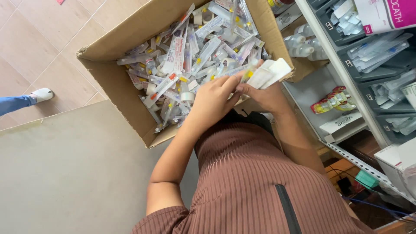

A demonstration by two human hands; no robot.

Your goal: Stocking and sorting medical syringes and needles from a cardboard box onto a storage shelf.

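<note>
Head view, looking down over the person's brown ribbed top. Both hands meet at the near right corner of an open cardboard box filled with a loose heap of sealed syringe and needle packets. Right hand holds a small bundle of white packets; the bundle sticks out past the fingers toward the box's right wall, fingers closed around its lower end. Left hand lies just beside the right, its fingers curled together and touching the same bundle at its left end, where a yellow-tipped packet shows. The bundle sits above the heap, over the box corner; whether it touches the heap, cannot tell. To the right, metal shelving with grey bins of further packets. Tiled floor at upper left, another person's white shoe on it.
</note>
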